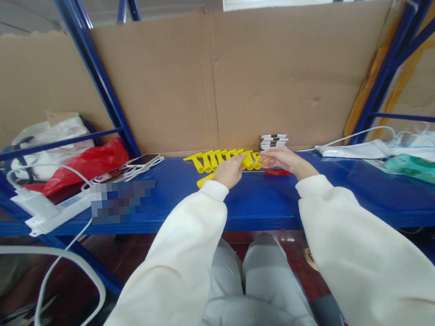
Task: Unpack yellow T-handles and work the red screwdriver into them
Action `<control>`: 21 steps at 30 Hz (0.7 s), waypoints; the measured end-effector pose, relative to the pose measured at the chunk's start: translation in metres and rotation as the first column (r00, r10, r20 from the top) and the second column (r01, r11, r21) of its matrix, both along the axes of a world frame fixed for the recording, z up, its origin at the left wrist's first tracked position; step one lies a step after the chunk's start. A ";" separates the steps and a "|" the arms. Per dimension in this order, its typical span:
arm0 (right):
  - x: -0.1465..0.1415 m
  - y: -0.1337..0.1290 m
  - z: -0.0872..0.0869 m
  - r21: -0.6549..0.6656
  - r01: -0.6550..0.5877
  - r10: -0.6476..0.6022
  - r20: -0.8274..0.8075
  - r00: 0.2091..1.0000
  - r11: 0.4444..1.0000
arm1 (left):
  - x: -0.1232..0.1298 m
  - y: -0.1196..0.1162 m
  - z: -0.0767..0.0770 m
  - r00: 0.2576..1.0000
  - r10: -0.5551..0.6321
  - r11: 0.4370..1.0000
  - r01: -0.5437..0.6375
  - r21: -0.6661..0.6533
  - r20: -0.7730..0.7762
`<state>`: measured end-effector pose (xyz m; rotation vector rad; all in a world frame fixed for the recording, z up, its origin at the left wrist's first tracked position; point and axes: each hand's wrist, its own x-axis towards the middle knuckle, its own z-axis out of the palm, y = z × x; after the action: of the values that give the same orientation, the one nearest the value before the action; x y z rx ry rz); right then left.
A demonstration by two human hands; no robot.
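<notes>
Several yellow T-shaped plastic tools (207, 162) lie in a row at the back of the blue shelf. My left hand (230, 171) is curled in front of them. A yellow handle (205, 180) sticks out to its left, seemingly from the tool in its grip; the hand covers the rest. My right hand (288, 160) is at the row's right end, its fingers bent inward and the tips close together at a thin yellow edge. What they pinch is too small to make out. Below it lies a flat red item (277, 172). Behind stands a stack of small white packs (273, 141) with dark marks.
Brown cardboard (211, 83) walls off the shelf's back. To the left are a phone (144, 160) with white cables, a power strip (65, 210) and a red bag (85, 166). A green packet (421, 168) and a white packet (354, 150) lie right.
</notes>
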<state>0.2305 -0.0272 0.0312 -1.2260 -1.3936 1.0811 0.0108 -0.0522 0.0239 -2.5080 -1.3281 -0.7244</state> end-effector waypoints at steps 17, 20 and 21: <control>0.067 0.031 -0.029 0.209 0.470 -0.406 0.835 0.370 0.858 | 0.006 0.010 0.028 0.226 0.432 0.645 0.600 -0.474 0.873; 0.067 0.034 -0.032 0.192 0.445 -0.381 0.839 0.388 0.875 | 0.008 0.008 0.022 0.323 0.459 0.535 0.643 -0.548 0.828; 0.067 0.034 -0.032 0.186 0.435 -0.371 0.842 0.392 0.881 | 0.008 0.008 0.020 0.356 0.460 0.511 0.642 -0.571 0.813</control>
<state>0.2972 0.0069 -0.0009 -2.2042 -1.6064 0.0651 0.0190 -0.0445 0.0434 -2.8889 -2.3893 -2.4382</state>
